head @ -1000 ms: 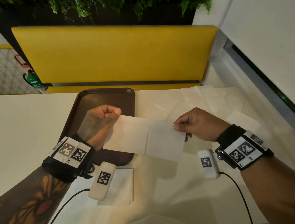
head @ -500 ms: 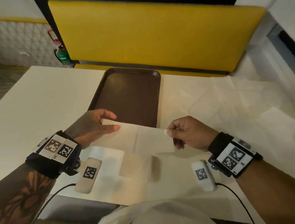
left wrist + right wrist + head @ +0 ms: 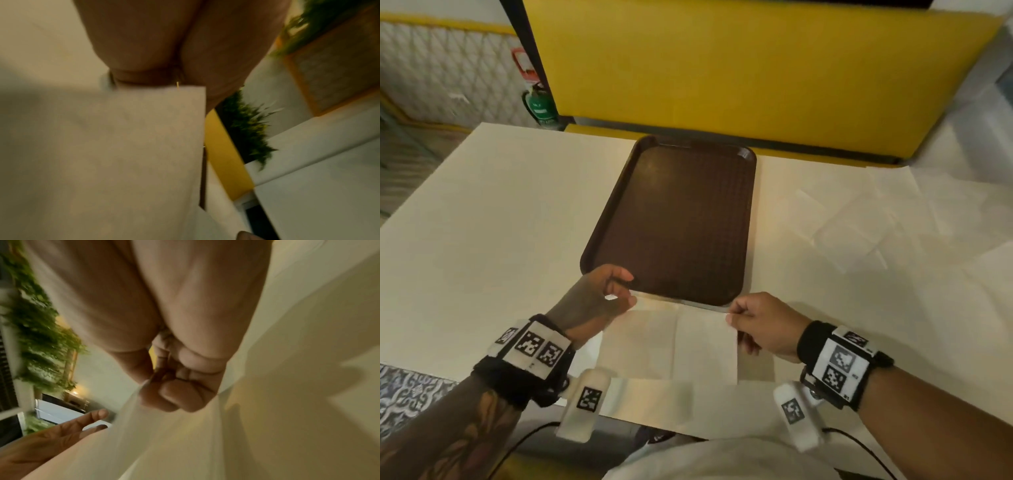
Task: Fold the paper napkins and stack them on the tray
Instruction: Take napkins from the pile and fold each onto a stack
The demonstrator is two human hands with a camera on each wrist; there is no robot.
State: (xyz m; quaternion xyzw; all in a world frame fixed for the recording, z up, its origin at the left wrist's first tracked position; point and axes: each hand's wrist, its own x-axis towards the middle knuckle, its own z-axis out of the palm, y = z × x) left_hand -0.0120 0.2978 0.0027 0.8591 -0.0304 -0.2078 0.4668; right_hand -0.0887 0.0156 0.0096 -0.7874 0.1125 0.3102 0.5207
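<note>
With both the left hand [image 3: 599, 301] and right hand [image 3: 760, 325] pinching the napkin [image 3: 667, 346] corners at 6 o'clock of the tray [image 3: 750, 205], match the edges before creasing.

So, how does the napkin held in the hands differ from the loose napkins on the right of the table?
The held napkin is pinched at its two far corners by the left hand and the right hand; the loose napkins are touched by neither hand. The held napkin is near the tray's near edge; the loose napkins lie overlapping, right of the tray. Both are pale, creased paper, off the tray.
</note>
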